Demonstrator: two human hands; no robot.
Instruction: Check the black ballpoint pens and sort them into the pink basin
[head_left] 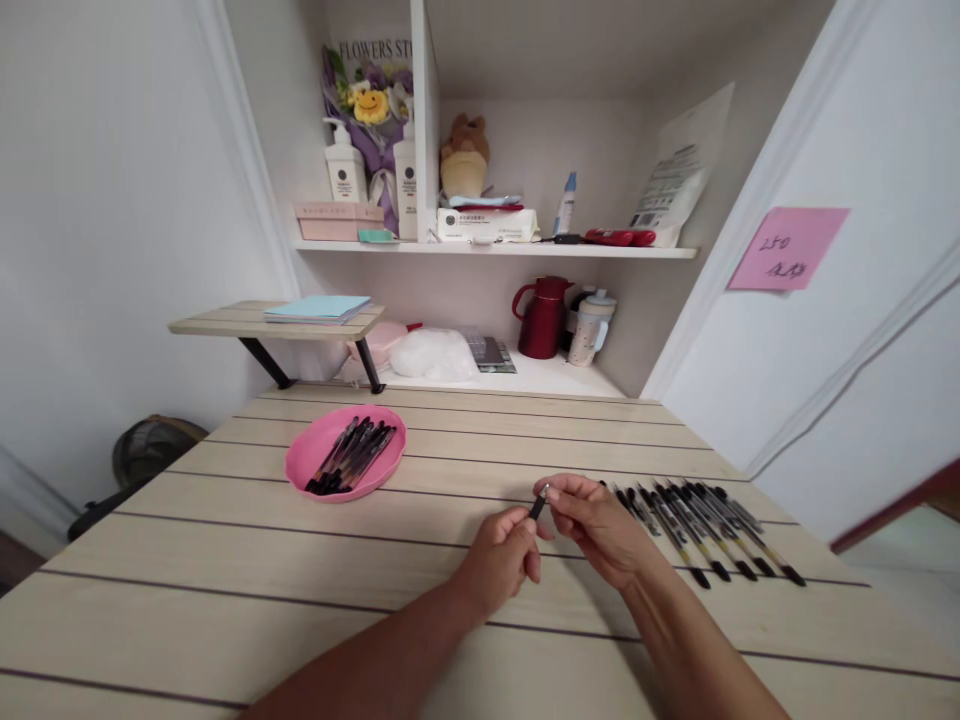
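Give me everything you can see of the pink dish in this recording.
The pink dish is shallow and rounded, with a raised, wavy rim, and looks like plastic. It sits upright on the left part of the striped tabletop, nearer the person than the small raised shelf. A loose bundle of dark pens lies slantwise inside, leaving its left side bare. No hand touches it.

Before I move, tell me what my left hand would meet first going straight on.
Most likely your right hand, at its fingertips, just past the small dark piece that your left hand holds; exact depth is unclear.
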